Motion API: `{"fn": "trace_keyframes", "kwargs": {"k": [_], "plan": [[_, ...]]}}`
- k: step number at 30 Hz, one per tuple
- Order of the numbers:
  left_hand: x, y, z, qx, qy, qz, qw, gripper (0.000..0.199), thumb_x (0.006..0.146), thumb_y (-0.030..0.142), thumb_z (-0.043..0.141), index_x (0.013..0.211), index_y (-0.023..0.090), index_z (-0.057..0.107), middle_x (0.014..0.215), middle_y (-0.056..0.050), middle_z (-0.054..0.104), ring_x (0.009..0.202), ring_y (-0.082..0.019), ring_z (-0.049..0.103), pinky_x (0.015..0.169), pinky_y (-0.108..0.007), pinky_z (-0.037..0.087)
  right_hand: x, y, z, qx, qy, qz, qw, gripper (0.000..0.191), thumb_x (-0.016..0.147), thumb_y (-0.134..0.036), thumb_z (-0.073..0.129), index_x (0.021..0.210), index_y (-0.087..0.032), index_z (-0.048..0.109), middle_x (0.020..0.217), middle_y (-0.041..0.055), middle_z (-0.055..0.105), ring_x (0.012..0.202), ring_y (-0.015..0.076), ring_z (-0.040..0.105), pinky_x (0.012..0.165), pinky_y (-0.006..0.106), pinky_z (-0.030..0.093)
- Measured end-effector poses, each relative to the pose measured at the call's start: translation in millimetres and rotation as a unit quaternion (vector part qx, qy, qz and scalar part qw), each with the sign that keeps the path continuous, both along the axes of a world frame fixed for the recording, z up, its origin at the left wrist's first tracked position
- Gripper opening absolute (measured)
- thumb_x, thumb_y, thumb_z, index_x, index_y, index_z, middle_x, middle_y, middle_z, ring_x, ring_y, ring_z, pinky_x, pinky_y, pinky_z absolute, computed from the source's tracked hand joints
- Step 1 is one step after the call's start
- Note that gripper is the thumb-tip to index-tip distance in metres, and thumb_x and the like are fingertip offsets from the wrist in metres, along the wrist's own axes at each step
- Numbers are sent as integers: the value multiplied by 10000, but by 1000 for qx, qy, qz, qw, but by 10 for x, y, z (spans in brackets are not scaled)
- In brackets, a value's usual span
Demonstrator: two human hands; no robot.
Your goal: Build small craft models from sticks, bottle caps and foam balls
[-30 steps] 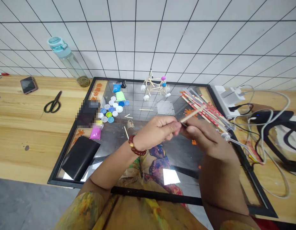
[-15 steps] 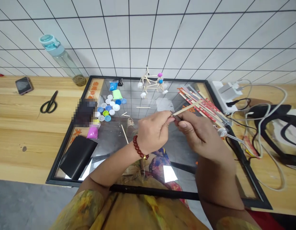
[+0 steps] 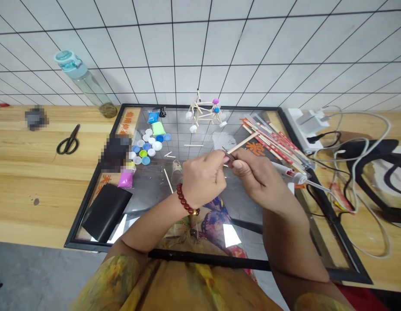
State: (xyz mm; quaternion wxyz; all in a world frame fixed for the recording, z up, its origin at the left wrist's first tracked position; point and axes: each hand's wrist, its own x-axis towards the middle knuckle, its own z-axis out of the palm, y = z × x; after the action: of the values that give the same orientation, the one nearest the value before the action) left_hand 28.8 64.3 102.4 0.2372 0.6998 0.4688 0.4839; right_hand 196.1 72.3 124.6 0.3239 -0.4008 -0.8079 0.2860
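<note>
A pale wooden stick (image 3: 244,141) slants up and to the right from between my hands, above the glass panel. My left hand (image 3: 205,176), with a red bead bracelet on its wrist, is closed in a pinch at the stick's lower end. My right hand (image 3: 257,175) is closed on a small dark blade (image 3: 228,153) that touches the stick there. Behind them stands a stick model (image 3: 203,113) with white, pink and blue balls. Short stick pieces (image 3: 168,154) lie left of my hands.
Clay pots (image 3: 151,144) and a black sheet (image 3: 107,212) lie on the left of the panel (image 3: 207,258). Striped packets (image 3: 278,144) and a glue gun (image 3: 299,177) are at the right, beside cables. Scissors (image 3: 68,140) and a bottle (image 3: 87,84) stand further left.
Both hands have shifted slightly left, and the stick's upper end has moved left and down. More of the glue gun shows beside my right hand.
</note>
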Motion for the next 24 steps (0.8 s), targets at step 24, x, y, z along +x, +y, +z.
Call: {"fn": "trace_keyframes", "kwargs": {"k": [24], "plan": [[-242, 128, 170, -427, -253, -414, 763, 503, 801, 659, 666, 637, 202, 539, 426, 84, 271, 339, -60, 193, 361, -239, 188, 70, -34, 70, 39, 62, 149, 986, 320, 1062, -419, 342, 856, -216, 480, 663, -41, 415, 545, 114, 395, 538, 269, 331]]}}
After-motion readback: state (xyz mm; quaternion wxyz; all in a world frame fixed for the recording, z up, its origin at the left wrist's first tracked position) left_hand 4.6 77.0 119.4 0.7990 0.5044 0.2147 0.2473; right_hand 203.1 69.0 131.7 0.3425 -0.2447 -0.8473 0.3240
